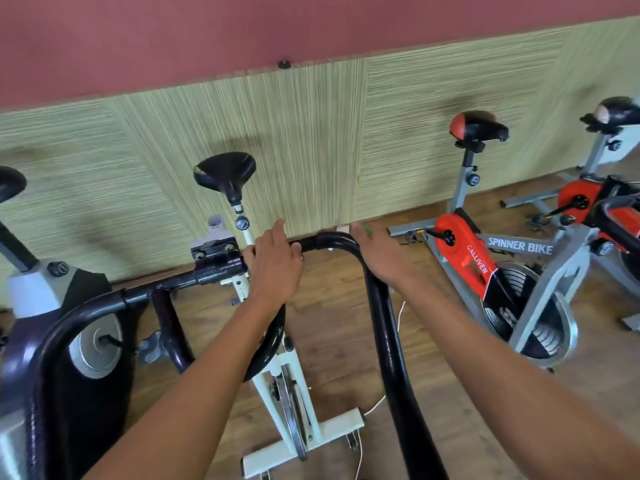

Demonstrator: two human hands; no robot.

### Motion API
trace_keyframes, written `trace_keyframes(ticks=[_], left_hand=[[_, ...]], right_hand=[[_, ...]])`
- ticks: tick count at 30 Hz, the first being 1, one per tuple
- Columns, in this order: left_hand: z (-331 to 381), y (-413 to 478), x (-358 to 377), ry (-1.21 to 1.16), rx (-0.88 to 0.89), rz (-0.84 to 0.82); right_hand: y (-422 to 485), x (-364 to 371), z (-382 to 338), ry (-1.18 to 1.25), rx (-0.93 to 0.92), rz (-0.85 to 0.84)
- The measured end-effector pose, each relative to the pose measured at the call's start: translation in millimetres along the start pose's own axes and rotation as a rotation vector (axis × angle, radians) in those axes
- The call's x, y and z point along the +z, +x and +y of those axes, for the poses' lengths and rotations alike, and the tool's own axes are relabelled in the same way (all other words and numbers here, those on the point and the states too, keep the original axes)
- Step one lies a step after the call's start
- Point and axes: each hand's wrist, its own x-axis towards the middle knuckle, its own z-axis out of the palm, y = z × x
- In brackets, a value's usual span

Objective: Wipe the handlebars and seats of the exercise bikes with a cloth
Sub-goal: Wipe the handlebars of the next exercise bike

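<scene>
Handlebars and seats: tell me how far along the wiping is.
Done: nothing visibly finished; no surface shows a wiped mark. In hand: the left hand grips the black handlebar of the white bike, and the right hand rests on its right bend; no cloth is plainly visible. Left: the black seat, the red-and-black seat and the far seat.

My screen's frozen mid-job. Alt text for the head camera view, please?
Both hands are on the black handlebar of a white exercise bike: the left hand holds its top bend, the right hand lies flat on its right side, and no cloth is clearly visible. Its black seat stands ahead by a striped wall, with red bikes to the right.
</scene>
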Motion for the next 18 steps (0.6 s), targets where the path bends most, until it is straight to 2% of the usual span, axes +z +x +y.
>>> trace_keyframes(ticks=[2, 4, 9, 12, 14, 15, 16, 18], left_hand=[[0, 1, 0, -0.005, -0.008, -0.007], [-1, 1, 0, -0.004, 0.003, -0.004], [0, -3, -3, 0.015, 0.028, 0.011], [5, -13, -8, 0.002, 0.058, 0.179], [24, -32, -17, -0.234, 0.064, 0.292], [38, -45, -19, -0.43, 0.066, 0.275], [51, -59, -20, -0.621, 0.066, 0.211], [72, -84, -16, -0.949, 0.013, -0.018]], right_hand=[[-27, 12, 13, 0.154, 0.097, 0.109], [-58, 22, 24, 0.224, 0.164, 0.121], [-122, 24, 38, 0.216, 0.255, -0.03], [-128, 11, 33, 0.232, 0.236, 0.037], [-125, -4, 29, 0.317, 0.141, 0.192], [-122, -11, 24, 0.41, 0.114, 0.232], [-119, -17, 19, 0.515, 0.106, 0.219], [-113, -23, 7, 0.755, 0.121, 0.073]])
